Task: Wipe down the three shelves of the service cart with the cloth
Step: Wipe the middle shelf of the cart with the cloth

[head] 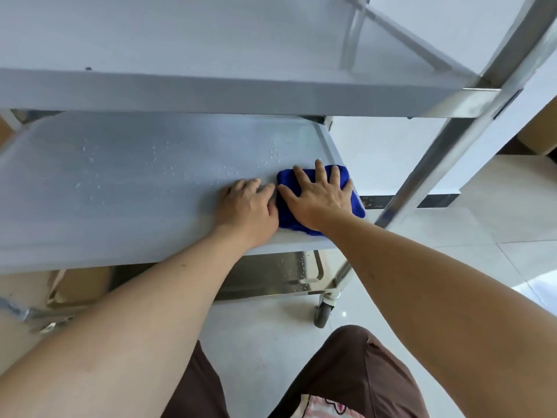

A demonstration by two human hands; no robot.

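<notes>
Right hand (319, 197) spread flat on blue cloth (346, 194), pressing it to the middle shelf (120, 188) at its right end; left hand (247, 206) resting alongside, fingers loosely curled, holding nothing. Water drops (168, 164) left to wipe.

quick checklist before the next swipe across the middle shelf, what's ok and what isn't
1. Right hand pressed flat on the blue cloth: ok.
2. Cloth lies fully on the middle shelf: not ok, its right edge reaches past the rim.
3. Water droplets left of the cloth wiped: not ok.
4. Left hand clear of the swipe path: not ok, it rests beside the cloth.
5. Bottom shelf dry: not ok, droplets show.
6. Top shelf clean: cannot tell.
</notes>
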